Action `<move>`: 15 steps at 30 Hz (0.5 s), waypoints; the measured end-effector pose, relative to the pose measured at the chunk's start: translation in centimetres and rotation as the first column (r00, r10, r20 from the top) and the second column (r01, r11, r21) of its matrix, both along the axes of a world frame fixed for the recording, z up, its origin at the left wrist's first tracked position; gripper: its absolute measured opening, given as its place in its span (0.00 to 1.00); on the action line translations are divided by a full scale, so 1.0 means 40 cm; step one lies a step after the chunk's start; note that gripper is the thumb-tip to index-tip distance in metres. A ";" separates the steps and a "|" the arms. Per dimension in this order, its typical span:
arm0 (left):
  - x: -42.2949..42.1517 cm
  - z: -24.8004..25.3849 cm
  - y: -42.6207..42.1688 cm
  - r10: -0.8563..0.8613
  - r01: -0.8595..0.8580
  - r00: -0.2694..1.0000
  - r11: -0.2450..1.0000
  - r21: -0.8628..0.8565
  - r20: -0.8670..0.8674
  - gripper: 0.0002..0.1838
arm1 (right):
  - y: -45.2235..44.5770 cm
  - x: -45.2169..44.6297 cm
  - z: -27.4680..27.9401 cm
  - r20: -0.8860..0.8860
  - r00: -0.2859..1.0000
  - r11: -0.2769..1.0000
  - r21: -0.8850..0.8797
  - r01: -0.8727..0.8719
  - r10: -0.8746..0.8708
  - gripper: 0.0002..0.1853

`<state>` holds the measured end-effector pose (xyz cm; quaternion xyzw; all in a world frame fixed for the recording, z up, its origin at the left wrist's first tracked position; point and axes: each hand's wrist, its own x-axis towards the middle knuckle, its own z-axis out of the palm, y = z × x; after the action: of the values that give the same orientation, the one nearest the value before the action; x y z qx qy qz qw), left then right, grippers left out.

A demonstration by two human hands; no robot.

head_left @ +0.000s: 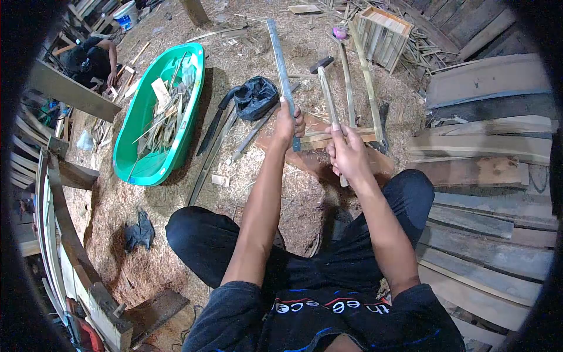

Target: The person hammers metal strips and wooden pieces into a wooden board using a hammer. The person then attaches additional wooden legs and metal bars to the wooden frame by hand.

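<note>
My left hand [288, 123] is closed around a long, flat grey strip [278, 58], which points away from me with its short lower end below the fist. Whether the strip is metal or wood I cannot tell. My right hand [347, 149] grips a hammer [328, 94] by its pale wooden handle, the dark head up and away from me. Just beyond and between both hands lies a wooden piece [319, 139] on a reddish-brown board [375, 161]. A black plastic bag [255, 97] sits left of the strip.
To the left, a green plastic tub [123, 158] holds wood scraps. A dark saw-like blade [214, 126] lies beside it. Stacked planks [481, 205] line the right side; a wooden crate [381, 38] stands at the back. Another person [94, 61] crouches at far left. Wood shavings cover the ground.
</note>
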<state>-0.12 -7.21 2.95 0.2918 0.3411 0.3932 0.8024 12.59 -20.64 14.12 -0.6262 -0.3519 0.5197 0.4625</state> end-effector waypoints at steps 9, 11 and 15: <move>-0.021 -0.006 -0.014 -0.086 0.079 0.982 0.996 0.049 0.169 0.32 | -0.002 -0.004 0.007 -0.066 0.998 0.999 -0.035 0.019 -0.021 0.19; -0.031 -0.020 -0.012 -0.144 0.135 0.964 0.989 0.058 0.225 0.32 | -0.003 -0.009 0.019 -0.071 0.997 0.998 -0.056 0.026 -0.030 0.19; -0.036 -0.025 -0.023 -0.167 0.156 0.955 0.986 0.061 0.246 0.32 | 0.005 -0.014 0.014 -0.078 0.996 0.996 -0.081 0.032 -0.038 0.19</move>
<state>-1.56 -8.11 1.93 0.2833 0.2039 0.3669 0.8623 12.02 -20.44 14.67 -0.6291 -0.3011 0.5498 0.4597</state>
